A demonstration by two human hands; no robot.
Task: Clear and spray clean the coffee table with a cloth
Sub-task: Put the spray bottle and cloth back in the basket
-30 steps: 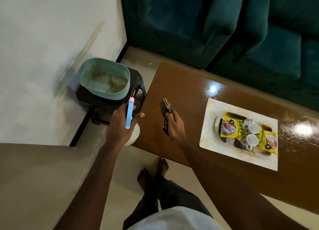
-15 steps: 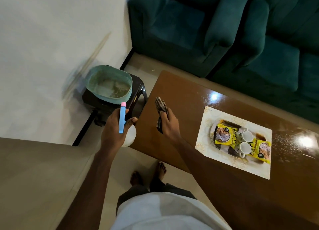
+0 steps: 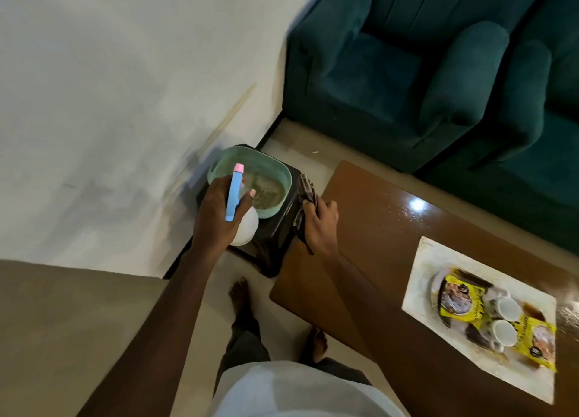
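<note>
My left hand [image 3: 219, 216] grips a white spray bottle [image 3: 246, 228] with a blue and pink spray head, held over the green basin [image 3: 275, 172]. My right hand [image 3: 319, 225] holds a dark striped cloth [image 3: 304, 194] at the left end of the glossy brown coffee table [image 3: 376, 228]. On the table's right part lies a pale placemat [image 3: 438, 260] bearing a plate, two white cups [image 3: 504, 319] and two yellow snack packets [image 3: 460, 300].
The green basin with murky water sits on a black stool [image 3: 269, 250] between the wall and the table. Teal sofas [image 3: 407, 72] stand behind the table. My bare feet are on the pale floor [image 3: 297, 141] beside the table's near edge.
Both hands have moved left, away from the table middle. The spray bottle is now over the basin, and the cloth hand is at the table's left edge.
</note>
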